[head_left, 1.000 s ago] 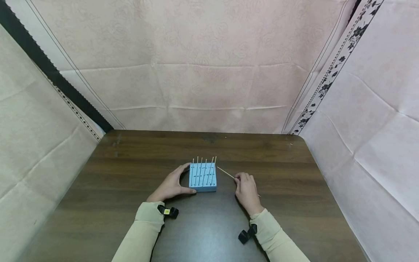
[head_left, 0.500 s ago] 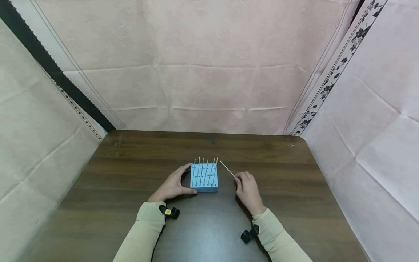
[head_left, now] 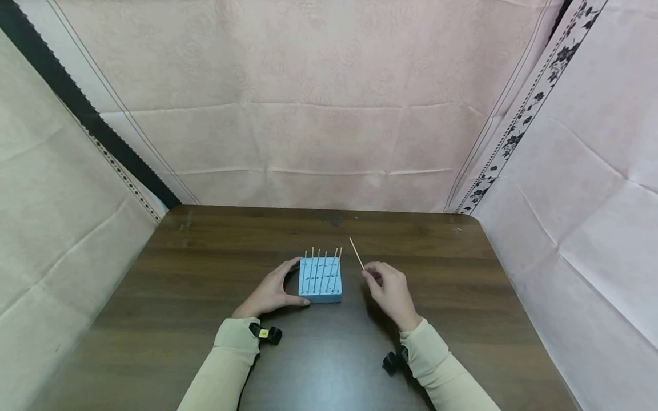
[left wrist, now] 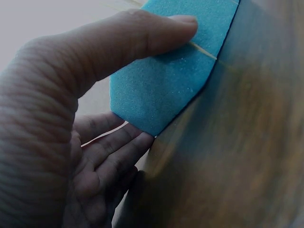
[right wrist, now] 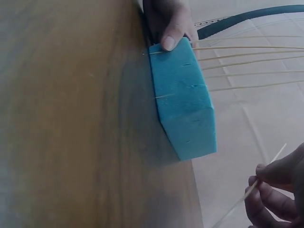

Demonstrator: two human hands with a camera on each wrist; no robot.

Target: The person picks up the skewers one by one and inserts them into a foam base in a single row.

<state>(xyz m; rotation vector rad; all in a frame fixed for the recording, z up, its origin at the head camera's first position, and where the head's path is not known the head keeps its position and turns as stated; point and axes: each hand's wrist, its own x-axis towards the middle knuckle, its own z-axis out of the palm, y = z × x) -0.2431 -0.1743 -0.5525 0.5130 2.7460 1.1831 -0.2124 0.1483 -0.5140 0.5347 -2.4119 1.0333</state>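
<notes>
Worktop (head_left: 205, 297): dark wood, carries foam block.
Foam block (head_left: 319, 278): blue, mid-worktop; far row holds sticks (head_left: 323, 254), nearer holes seem unfilled.
Left hand (head_left: 267, 294): grips block's left side.
Right hand (head_left: 393, 292): right of block, pinches loose stick (head_left: 356, 253), not yet inserted.

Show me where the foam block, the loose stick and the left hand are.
foam block (head_left: 320, 281), head view, top face.
loose stick (head_left: 356, 253), head view, mid-shaft.
left hand (head_left: 267, 294), head view, back of hand.

Left hand (head_left: 269, 291) low centre-left of frame, fingers and thumb curled in a clamp; right hand (head_left: 392, 288) just right of centre, fingertips pinched, wrist raised.
</notes>
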